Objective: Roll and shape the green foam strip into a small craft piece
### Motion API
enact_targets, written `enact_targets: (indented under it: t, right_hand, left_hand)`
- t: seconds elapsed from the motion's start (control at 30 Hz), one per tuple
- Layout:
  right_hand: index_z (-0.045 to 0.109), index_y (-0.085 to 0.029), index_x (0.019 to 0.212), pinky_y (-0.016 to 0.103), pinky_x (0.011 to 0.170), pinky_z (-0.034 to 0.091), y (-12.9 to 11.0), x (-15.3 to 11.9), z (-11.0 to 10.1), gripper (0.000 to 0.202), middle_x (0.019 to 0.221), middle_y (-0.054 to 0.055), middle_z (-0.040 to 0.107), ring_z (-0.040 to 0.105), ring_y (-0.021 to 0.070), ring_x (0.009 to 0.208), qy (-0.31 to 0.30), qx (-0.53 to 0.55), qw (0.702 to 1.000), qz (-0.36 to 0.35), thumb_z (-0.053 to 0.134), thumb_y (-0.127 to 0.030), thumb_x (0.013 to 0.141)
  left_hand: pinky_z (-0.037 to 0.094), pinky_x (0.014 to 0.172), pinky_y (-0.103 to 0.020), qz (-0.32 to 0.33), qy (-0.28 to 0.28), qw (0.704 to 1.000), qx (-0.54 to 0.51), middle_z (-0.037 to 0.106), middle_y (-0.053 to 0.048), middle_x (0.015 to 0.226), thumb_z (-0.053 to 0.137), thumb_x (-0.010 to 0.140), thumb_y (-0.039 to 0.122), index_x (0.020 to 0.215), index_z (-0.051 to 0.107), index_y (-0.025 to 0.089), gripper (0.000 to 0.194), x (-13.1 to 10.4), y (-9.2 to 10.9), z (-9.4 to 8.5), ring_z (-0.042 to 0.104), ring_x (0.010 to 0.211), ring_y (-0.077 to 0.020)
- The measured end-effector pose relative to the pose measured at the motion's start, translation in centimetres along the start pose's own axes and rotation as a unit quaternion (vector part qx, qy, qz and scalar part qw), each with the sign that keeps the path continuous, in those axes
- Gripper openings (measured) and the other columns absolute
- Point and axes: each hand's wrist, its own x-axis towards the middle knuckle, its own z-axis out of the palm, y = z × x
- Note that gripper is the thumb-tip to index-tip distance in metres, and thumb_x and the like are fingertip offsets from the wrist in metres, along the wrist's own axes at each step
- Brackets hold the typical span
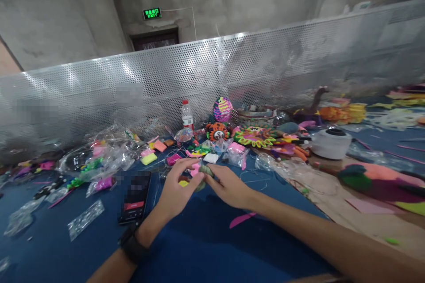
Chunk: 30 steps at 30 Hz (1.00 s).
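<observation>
Both hands meet at the middle of a blue-covered table (pixel 206 247). My left hand (pixel 177 190) and my right hand (pixel 227 185) pinch a small lump of clay (pixel 203 171) between their fingertips; it looks olive green with a bit of pink, and most of it is hidden by the fingers. A black band sits on my left wrist (pixel 133 243). A yellow piece (pixel 183 183) lies just under my left fingers.
A phone (pixel 135 196) lies left of my left hand. Plastic bags of coloured clay (pixel 106 163) spread to the left. Behind stand a water bottle (pixel 187 116), colourful clay figures (pixel 217 131), a white tape roll (pixel 331 143). A perforated metal screen (pixel 212 79) closes the back.
</observation>
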Motion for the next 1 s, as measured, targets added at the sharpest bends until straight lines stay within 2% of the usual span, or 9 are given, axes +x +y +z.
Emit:
enact_targets:
  t: [0.17,0.33,0.67,1.0]
  right_hand:
    - [0.046,-0.021,0.080,0.030,0.064,0.042,-0.27,-0.36,-0.03,0.020,0.079,0.006,0.060,0.052,0.0176,0.068,-0.045,-0.029,0.998,-0.028,0.036,-0.026,0.096]
    - [0.052,-0.019,0.089,0.031,0.066,0.044,-0.08,-0.56,-0.03,0.012,0.085,0.008,0.064,0.055,0.0188,0.072,-0.065,-0.049,0.996,-0.042,0.041,-0.023,0.093]
    - [0.054,-0.020,0.083,0.030,0.064,0.042,0.11,-0.41,0.09,0.028,0.080,0.006,0.061,0.054,0.0174,0.070,-0.057,-0.055,0.995,-0.062,0.036,-0.034,0.098]
    - [0.055,-0.019,0.086,0.029,0.063,0.042,0.36,-0.50,0.01,0.018,0.082,0.007,0.062,0.056,0.0186,0.072,-0.065,-0.051,0.994,-0.066,0.042,-0.026,0.095]
  left_hand:
    - [0.050,0.090,-0.039,0.053,-0.029,0.998,0.011,0.068,-0.010,0.112,0.069,0.081,0.033,0.102,0.075,0.023,0.024,0.09,-0.31,-0.16,0.060,0.109,-0.0259]
    - [0.050,0.091,-0.041,0.066,-0.030,0.997,0.026,0.071,-0.008,0.104,0.071,0.080,0.032,0.095,0.076,0.024,0.018,0.17,-0.14,-0.30,0.063,0.100,-0.0241]
    - [0.050,0.090,-0.037,0.102,-0.027,0.993,0.043,0.069,-0.006,0.096,0.068,0.083,0.030,0.081,0.073,0.022,0.009,0.35,-0.10,-0.44,0.064,0.097,-0.0221]
    - [0.051,0.090,-0.039,0.120,-0.022,0.992,0.040,0.069,-0.008,0.097,0.068,0.079,0.026,0.081,0.072,0.021,0.006,0.13,0.32,-0.42,0.065,0.094,-0.0220]
